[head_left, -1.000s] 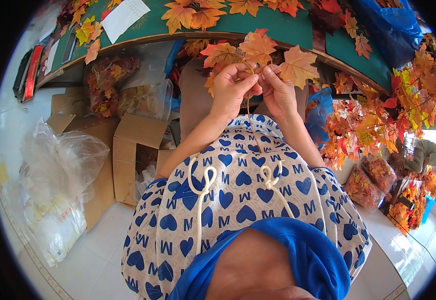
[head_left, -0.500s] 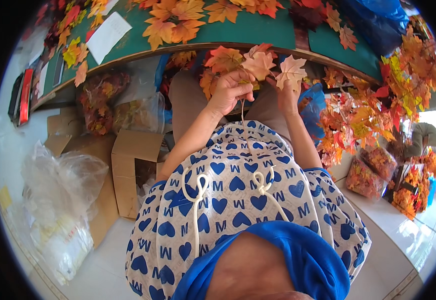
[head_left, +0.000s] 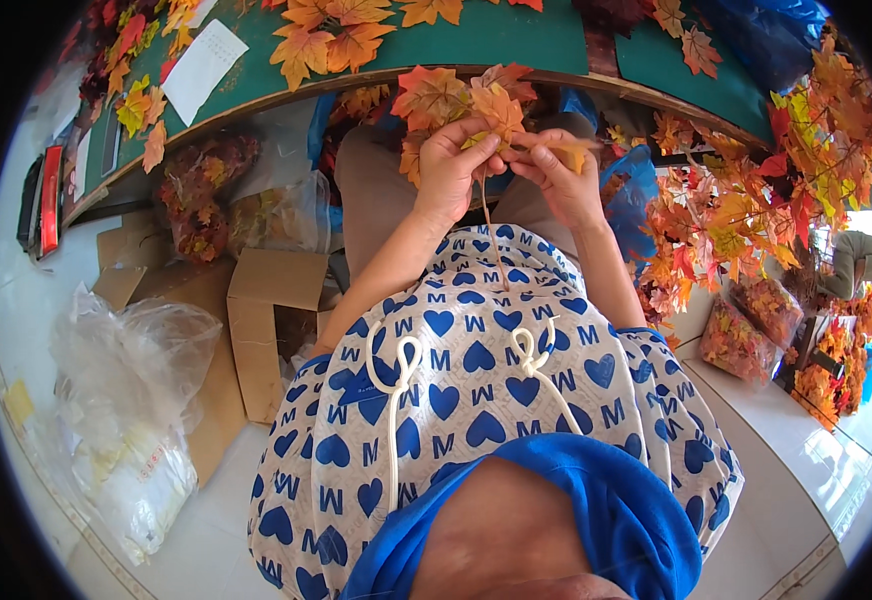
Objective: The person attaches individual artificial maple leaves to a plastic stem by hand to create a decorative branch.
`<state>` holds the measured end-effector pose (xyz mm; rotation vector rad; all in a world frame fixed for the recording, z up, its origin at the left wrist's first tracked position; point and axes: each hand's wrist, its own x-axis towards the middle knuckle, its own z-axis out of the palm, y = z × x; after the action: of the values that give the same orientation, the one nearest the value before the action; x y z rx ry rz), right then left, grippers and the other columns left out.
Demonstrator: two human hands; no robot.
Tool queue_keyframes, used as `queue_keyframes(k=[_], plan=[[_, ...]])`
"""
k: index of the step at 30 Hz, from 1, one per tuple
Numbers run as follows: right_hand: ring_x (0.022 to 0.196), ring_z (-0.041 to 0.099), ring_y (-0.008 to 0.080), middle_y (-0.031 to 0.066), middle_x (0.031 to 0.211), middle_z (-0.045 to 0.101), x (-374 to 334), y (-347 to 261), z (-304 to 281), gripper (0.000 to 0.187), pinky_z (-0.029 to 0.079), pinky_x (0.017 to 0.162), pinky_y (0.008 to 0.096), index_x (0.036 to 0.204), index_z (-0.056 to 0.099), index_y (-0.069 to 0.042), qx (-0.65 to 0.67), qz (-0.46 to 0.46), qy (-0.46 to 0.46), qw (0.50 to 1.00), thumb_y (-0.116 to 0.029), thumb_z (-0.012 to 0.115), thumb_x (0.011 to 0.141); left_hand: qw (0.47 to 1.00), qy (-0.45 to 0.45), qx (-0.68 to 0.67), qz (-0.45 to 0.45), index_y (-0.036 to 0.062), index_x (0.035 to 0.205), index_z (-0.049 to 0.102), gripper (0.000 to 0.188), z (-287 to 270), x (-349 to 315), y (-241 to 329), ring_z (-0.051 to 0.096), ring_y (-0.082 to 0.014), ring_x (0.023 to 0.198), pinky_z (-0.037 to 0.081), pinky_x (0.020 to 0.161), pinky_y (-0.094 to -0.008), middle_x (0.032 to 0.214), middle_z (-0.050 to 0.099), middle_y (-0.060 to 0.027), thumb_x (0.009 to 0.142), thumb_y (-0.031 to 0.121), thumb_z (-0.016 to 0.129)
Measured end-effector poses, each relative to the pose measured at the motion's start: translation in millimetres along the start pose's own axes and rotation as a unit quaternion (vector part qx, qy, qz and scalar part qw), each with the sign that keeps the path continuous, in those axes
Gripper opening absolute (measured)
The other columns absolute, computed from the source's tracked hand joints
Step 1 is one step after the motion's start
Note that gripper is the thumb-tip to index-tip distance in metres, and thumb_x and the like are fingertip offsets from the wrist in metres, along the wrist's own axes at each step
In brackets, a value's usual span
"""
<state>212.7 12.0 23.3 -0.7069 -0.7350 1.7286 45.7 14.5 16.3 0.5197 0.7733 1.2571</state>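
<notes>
My left hand (head_left: 448, 175) is closed around the stem of a spray of artificial maple leaves (head_left: 430, 97), orange and red, in front of the table edge. Its thin brown stem (head_left: 487, 205) hangs down from my fingers toward my lap. Close beside it, my right hand (head_left: 566, 185) pinches a single orange maple leaf (head_left: 568, 152), smeared by motion. The fingertips of both hands nearly meet at the stem; the exact point of contact is hidden by the fingers.
Orange leaf sprays (head_left: 331, 40) and a white paper sheet (head_left: 205, 72) lie on the green table (head_left: 496, 42). Cardboard boxes (head_left: 274, 280) and a clear plastic bag (head_left: 136, 400) stand at left. Leaf bunches (head_left: 716, 225) crowd the right, with another person (head_left: 856, 262) beyond.
My right hand has turned and brought its leaf in to my left fingers at the stem. The pale leaf backs that faced me now show orange. The view has shifted slightly.
</notes>
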Motion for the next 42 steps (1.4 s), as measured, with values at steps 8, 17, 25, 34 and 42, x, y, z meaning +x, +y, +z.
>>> queue_keyframes(k=[8,17,25,34,42], plan=[[0.085,0.064,0.0189,0.0142,0.096,0.063,5,-14,18,0.020,0.056,0.072,0.0236,0.105,0.055,0.006,0.044,0.015,0.105,0.993,-0.003,0.057,0.087,0.997,0.022,0.064,0.041,0.0016,0.099,0.059,0.016,19,-26,27,0.061,-0.0113,0.060,0.053,0.055,-0.0223,0.081,0.061,-0.0031,0.083,0.002,0.062],[0.082,0.065,0.0202,0.0146,0.094,0.064,2,-8,32,0.022,0.057,0.071,0.0268,0.107,0.053,0.005,0.036,0.046,0.091,0.994,-0.009,0.056,0.089,0.997,-0.009,0.062,0.049,0.0023,0.103,0.056,0.020,29,-36,35,0.062,-0.0118,0.062,0.055,0.057,-0.0246,0.073,0.059,-0.0018,0.083,0.002,0.061],[0.082,0.065,0.0185,0.0127,0.093,0.064,2,-8,37,0.021,0.057,0.070,0.0249,0.107,0.054,0.004,-0.020,0.018,0.102,0.994,-0.010,0.054,0.091,0.998,-0.010,0.043,0.052,-0.0001,0.102,0.055,0.022,27,-32,32,0.062,-0.0138,0.059,0.053,0.053,-0.0228,0.074,0.061,-0.0063,0.081,-0.003,0.062],[0.078,0.065,0.0211,0.0146,0.089,0.063,4,-5,40,0.019,0.058,0.069,0.0275,0.104,0.053,0.005,-0.023,0.006,0.111,0.994,-0.005,0.056,0.089,0.998,0.002,0.042,0.042,-0.0004,0.102,0.055,0.023,23,-28,29,0.062,-0.0145,0.059,0.053,0.053,-0.0229,0.072,0.059,-0.0054,0.081,-0.002,0.062],[0.082,0.064,0.0177,0.0107,0.092,0.064,2,-5,40,0.025,0.055,0.073,0.0284,0.103,0.057,0.004,-0.101,-0.040,0.088,0.990,0.002,0.066,0.079,0.994,-0.022,0.099,0.046,-0.0005,0.112,0.055,0.029,19,-26,31,0.064,-0.0153,0.066,0.055,0.060,-0.0245,0.078,0.060,-0.0064,0.083,-0.003,0.058]])
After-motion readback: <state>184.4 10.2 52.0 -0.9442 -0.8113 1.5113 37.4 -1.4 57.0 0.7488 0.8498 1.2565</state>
